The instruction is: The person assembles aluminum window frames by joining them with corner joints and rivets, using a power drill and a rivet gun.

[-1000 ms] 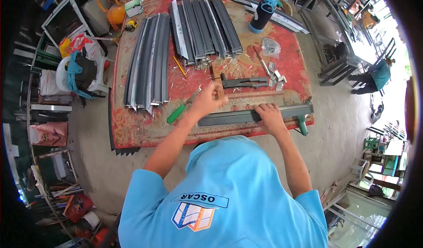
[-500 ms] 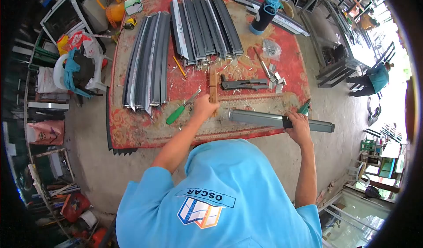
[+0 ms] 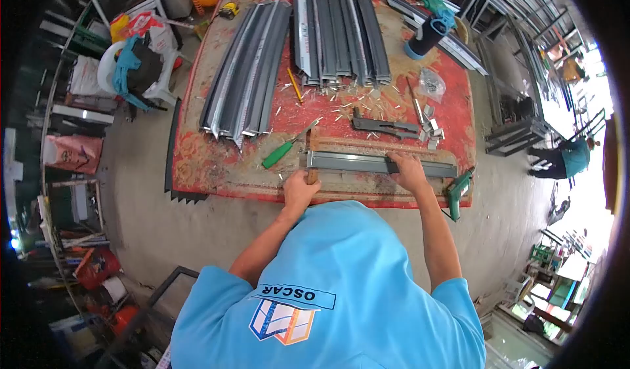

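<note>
A grey metal profile [image 3: 354,162] lies crosswise near the front edge of the table. My right hand [image 3: 410,173] is closed around it, right of its middle. At its left end my left hand [image 3: 300,192] grips a wooden stick [image 3: 312,177], partly hidden by the profile. A screwdriver [image 3: 278,154] with a green handle lies just left of the stick. Beyond the profile rests a dark hand tool [image 3: 386,127] that looks like a riveter. Small metal brackets [image 3: 430,127] are heaped beside it. A green power drill [image 3: 459,192] lies at the right front corner.
Two rows of grey profiles [image 3: 341,38] cover the back of the red-topped table [image 3: 197,165]. A yellow pencil [image 3: 294,84], a dark bottle [image 3: 425,38] and a plastic bag [image 3: 431,83] lie or stand nearby. Another person [image 3: 569,159] is far right.
The profile has moved left, its left end now over the wooden stick. My left hand has drawn back towards the table edge with the stick. My right hand moved left with the profile.
</note>
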The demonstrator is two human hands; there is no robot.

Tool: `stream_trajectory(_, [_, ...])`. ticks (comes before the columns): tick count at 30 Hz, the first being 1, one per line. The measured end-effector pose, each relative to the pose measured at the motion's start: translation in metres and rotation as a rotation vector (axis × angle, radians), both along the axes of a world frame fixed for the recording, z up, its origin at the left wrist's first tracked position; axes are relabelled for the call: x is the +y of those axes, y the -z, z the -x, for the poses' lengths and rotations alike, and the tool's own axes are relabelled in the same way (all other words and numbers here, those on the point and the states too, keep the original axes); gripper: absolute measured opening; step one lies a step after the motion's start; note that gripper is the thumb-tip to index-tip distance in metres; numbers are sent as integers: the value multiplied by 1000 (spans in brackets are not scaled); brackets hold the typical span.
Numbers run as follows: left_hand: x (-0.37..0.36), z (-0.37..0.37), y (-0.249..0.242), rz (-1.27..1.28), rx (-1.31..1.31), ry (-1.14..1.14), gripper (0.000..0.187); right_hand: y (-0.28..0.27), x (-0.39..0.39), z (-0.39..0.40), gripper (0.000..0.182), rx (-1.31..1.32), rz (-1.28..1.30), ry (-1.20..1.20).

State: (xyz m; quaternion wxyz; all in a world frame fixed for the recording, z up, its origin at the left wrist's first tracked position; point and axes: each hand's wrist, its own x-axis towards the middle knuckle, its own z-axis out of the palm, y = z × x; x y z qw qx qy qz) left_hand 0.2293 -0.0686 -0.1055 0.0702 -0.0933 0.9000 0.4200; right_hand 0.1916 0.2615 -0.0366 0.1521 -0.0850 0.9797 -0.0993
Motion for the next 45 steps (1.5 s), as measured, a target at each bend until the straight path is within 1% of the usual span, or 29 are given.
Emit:
stream_trajectory(3, [-1, -4, 6, -42, 10, -45, 42, 8, -1, 3, 68, -77, -12, -43])
stream_trajectory(6, [-1, -4, 10, -101, 21, -41, 42, 18, 4, 4, 70, -49, -33, -20])
stream_trajectory(9, [-5, 0, 9, -119, 17, 3, 43, 25, 8, 7, 67, -18, -27, -36])
stream_trajectory(11, [-6, 3, 11, -193, -85, 17, 43, 25, 9, 6, 65, -63, -40, -12])
stream_trajectory(12, [-6, 4, 14, -196, -90, 24, 43, 27, 11, 5, 65, -67, -43, -5])
stream_trajectory(14, [-9, 4, 20, -183, -60, 39, 42, 31, 13, 3, 67, 4, -54, -73])
stream_trajectory(17, [-12, 8, 11, -176, -50, 59, 42, 30, 14, 4, 69, -31, -2, -74])
stream_trajectory(21, [-18, 11, 15, -224, -93, 40, 39, -13, 11, 20, 65, 6, 77, -115])
stream_trajectory(23, [-18, 10, 21, -260, -104, 59, 37, -36, 7, 33, 64, 53, -3, -224])
stream_trajectory(24, [-16, 10, 19, -260, -101, 69, 37, -45, 3, 39, 64, 57, -4, -214])
stream_trajectory(26, [-9, 9, 4, -295, -107, -50, 33, -59, -1, 49, 63, 24, -89, -337])
stream_trajectory(27, [-6, 11, -9, -301, -97, -44, 33, -60, 3, 50, 63, 34, -96, -333])
stream_trajectory(29, [-2, 14, -33, -305, -232, -144, 32, -62, 9, 55, 62, 174, -128, -386])
stream_trajectory(30, [-2, 13, -32, -312, -222, -147, 32, -66, 13, 55, 62, 183, -135, -392])
stream_trajectory(32, [-4, 12, -23, -453, -312, -224, 34, -80, 25, 56, 61, 277, -149, -362])
stream_trajectory(33, [-7, 10, -16, -459, -303, -233, 34, -89, 32, 59, 61, 284, -152, -373])
stream_trajectory(35, [-14, 7, -3, -370, -202, -116, 36, -117, 39, 63, 55, -37, 304, -245])
stream_trajectory(36, [-17, 5, -3, -369, -195, -121, 36, -136, 36, 68, 46, -226, 396, -180])
stream_trajectory(37, [-20, 3, -3, -281, -140, -54, 36, -141, 36, 71, 46, -223, 397, -182])
stream_trajectory(38, [-22, 2, -4, -193, -87, 13, 37, -144, 36, 72, 43, -378, 473, -23])
stream_trajectory(39, [-23, 3, -3, -194, -84, 13, 37, -146, 38, 75, 43, -532, 546, 139])
stream_trajectory(40, [-25, 2, -1, -204, -97, 13, 38, -143, 41, 82, 49, -962, 805, 270])
stream_trajectory(41, [-25, -1, 1, -215, -115, 15, 39, -138, 40, 84, 49, -965, 804, 277])
stream_trajectory(43, [-25, -6, 4, -260, -125, 6, 40, -124, 36, 85, 49, -858, 795, 333])
stream_trajectory(44, [-25, -4, 4, -304, -119, -14, 41, -112, 45, 92, 52, -957, 807, 233])
stream_trajectory(45, [-26, -3, 9, -306, -118, -16, 41, -114, 43, 94, 52, -958, 804, 232])
